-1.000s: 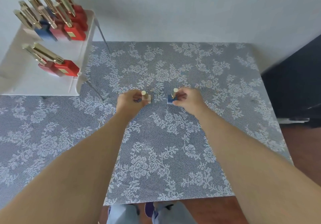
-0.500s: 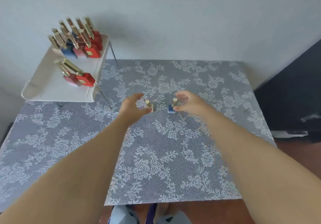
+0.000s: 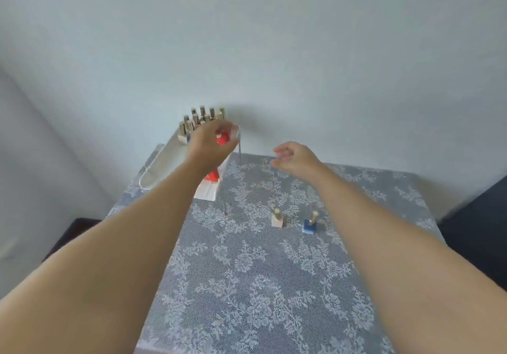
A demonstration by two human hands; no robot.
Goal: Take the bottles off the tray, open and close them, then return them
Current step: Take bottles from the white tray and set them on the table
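Note:
A pale pink bottle (image 3: 277, 219) and a blue bottle (image 3: 310, 226), both with gold caps, stand free on the lace tablecloth (image 3: 247, 285). The white raised tray (image 3: 162, 169) sits at the table's far left corner, with several gold-capped bottles (image 3: 201, 119) at its back. My left hand (image 3: 211, 142) hovers over the tray, its fingers spread around a red bottle (image 3: 222, 137); blur hides any contact. Another red bottle (image 3: 212, 175) shows below my wrist. My right hand (image 3: 293, 157) hangs above the table's far middle, loosely curled and holding nothing.
The tray stands on thin metal legs (image 3: 225, 205) next to the two loose bottles. A pale wall (image 3: 301, 51) closes the far side. Dark furniture (image 3: 482, 216) stands to the right of the table and a dark object (image 3: 79, 227) lies low on the left.
Both hands let go of the pink and blue bottles and rose. My left hand went to the tray and my right hand moved away toward the far edge. The view tilted up.

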